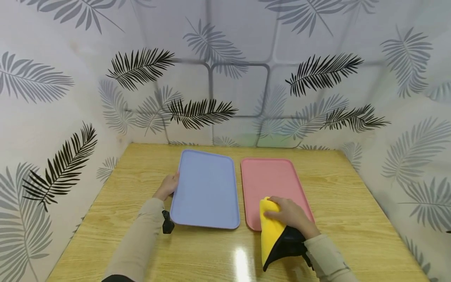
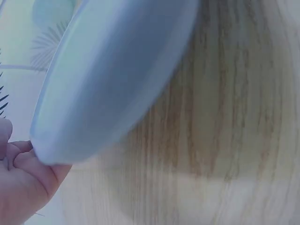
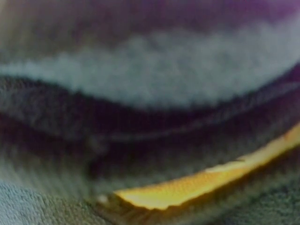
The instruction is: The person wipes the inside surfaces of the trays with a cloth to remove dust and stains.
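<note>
My left hand (image 1: 169, 185) grips the left edge of a blue rectangular tray (image 1: 208, 188), which tilts up off the table. In the left wrist view the tray's side (image 2: 108, 93) rises above the wood, with the thumb and fingers at its lower corner. To the right lies a pink tray (image 1: 269, 178). Over its near right part, my right hand (image 1: 290, 215) holds a yellow cloth (image 1: 269, 231) with black edging, which hangs past the tray's front rim. Dark and grey cloth folds (image 3: 154, 75) fill the right wrist view, with a yellow strip showing. Some right fingers are hidden.
The wooden table (image 1: 352, 219) reaches a leaf-patterned curtain (image 1: 243, 90) at the back and both sides. A black wrist device (image 1: 168, 223) sits beside the left sleeve. Bare wood shows between the trays and the table's side edges.
</note>
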A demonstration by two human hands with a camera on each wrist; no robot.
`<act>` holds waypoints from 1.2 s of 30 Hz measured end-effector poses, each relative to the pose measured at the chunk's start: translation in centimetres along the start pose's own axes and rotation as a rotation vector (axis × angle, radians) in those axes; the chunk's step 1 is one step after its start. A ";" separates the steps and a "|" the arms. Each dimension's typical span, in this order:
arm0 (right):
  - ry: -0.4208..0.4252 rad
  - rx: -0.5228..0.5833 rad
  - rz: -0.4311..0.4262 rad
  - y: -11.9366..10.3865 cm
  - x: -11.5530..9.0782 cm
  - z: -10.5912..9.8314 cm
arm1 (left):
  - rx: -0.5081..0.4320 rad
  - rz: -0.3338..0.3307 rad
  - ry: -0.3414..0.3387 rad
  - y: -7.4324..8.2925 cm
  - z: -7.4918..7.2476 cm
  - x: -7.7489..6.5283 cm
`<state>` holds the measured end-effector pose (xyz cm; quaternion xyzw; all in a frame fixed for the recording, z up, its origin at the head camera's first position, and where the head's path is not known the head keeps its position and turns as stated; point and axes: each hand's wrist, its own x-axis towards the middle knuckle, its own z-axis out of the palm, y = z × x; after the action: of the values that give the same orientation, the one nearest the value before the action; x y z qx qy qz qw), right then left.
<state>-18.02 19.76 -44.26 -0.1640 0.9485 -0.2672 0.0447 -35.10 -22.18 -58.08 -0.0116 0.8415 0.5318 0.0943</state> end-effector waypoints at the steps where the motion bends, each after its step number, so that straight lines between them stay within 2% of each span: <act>1: 0.002 -0.003 -0.002 0.0 0.0 0.0 | 0.000 0.005 -0.002 -0.6 0.0 0.3; 2: 0.003 -0.003 -0.005 0.0 0.0 0.0 | -0.008 0.039 -0.008 -1.5 -0.1 0.8; 5: 0.003 0.005 -0.016 0.0 -0.1 0.1 | 0.021 0.006 -0.006 -2.5 0.0 1.4; 8: 0.001 0.013 -0.025 0.0 -0.2 0.1 | 0.045 0.025 0.027 -3.9 0.0 2.2; 9: 0.001 0.014 -0.023 0.0 -0.2 0.1 | 0.057 -0.010 0.029 -3.8 0.1 2.2; 12: -0.001 0.011 -0.018 0.0 -0.2 0.1 | 0.048 0.023 0.062 -5.8 0.1 3.4; 13: -0.002 0.011 -0.019 0.0 -0.2 0.1 | 0.048 0.000 0.061 -6.2 0.1 3.6; 15: -0.006 0.010 -0.015 0.1 -0.2 0.1 | 0.052 -0.031 0.063 -8.0 0.1 5.0; 20: -0.008 0.007 -0.012 0.1 -0.3 0.2 | 0.011 -0.121 0.093 -14.2 0.7 10.2; 23: -0.010 0.006 -0.012 0.2 -0.3 0.3 | -0.040 -0.145 0.094 -16.6 0.7 12.2; 26: -0.013 0.003 -0.015 0.2 -0.3 0.4 | -0.029 -0.129 0.112 -17.0 0.8 12.4; 28: -0.013 0.003 -0.015 0.1 -0.3 0.4 | 0.005 -0.116 0.123 -15.7 0.8 11.2; 30: -0.012 0.002 -0.015 0.1 -0.3 0.4 | 0.046 -0.106 0.137 -12.7 0.8 8.7; 32: -0.012 0.003 -0.014 0.1 -0.3 0.3 | 0.063 -0.095 0.159 -8.9 0.7 5.5; 33: -0.011 0.003 -0.015 0.1 -0.3 0.3 | 0.058 -0.116 0.153 -10.7 0.8 7.3; 36: -0.011 0.003 -0.018 0.1 -0.3 0.2 | 0.027 -0.133 0.173 -14.1 1.0 10.4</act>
<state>-17.77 19.78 -44.47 -0.1740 0.9463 -0.2682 0.0478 -43.46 -26.51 -72.84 -0.1121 0.8508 0.5102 0.0567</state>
